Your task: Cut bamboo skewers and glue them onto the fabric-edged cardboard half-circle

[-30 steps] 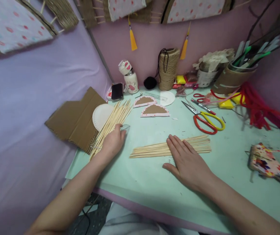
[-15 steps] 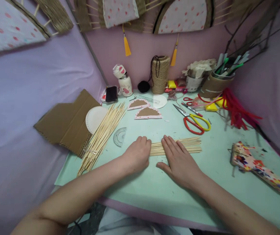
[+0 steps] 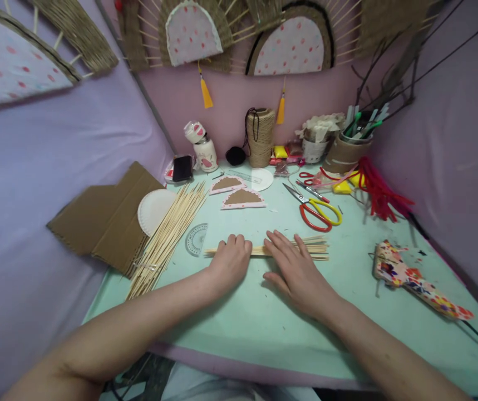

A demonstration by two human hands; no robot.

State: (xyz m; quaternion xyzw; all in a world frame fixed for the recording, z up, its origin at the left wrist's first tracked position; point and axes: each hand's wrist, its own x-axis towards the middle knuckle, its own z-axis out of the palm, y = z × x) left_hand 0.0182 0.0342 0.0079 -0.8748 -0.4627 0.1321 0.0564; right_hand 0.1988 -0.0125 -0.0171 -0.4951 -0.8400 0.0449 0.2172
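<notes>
A small bunch of thin wooden sticks (image 3: 259,252) lies crosswise on the table in front of me. My left hand (image 3: 231,259) is closed around its left part, with pointed tips showing past the far side of the fist. Over the right part rests my right hand (image 3: 295,270), palm down, fingers stretched and thumb apart. The sticks fan out slightly beyond it on the right. A larger pile of sticks (image 3: 172,231) sits to the left of my left hand, with a clear protractor (image 3: 197,239) between them.
Scissors (image 3: 316,216) with red and yellow handles lie beyond my right hand. Two half-round cardboard pieces (image 3: 244,197) lie ahead. A patterned glue gun (image 3: 418,281) with a cord is at right, folded cardboard (image 3: 109,220) at left. A twine spool (image 3: 260,139) and bottle (image 3: 205,153) stand behind.
My left fist now holds the sticks bunched narrower, and their left tips have come into view. My right hand's fingers have lifted and spread slightly. The whole view has shifted a little.
</notes>
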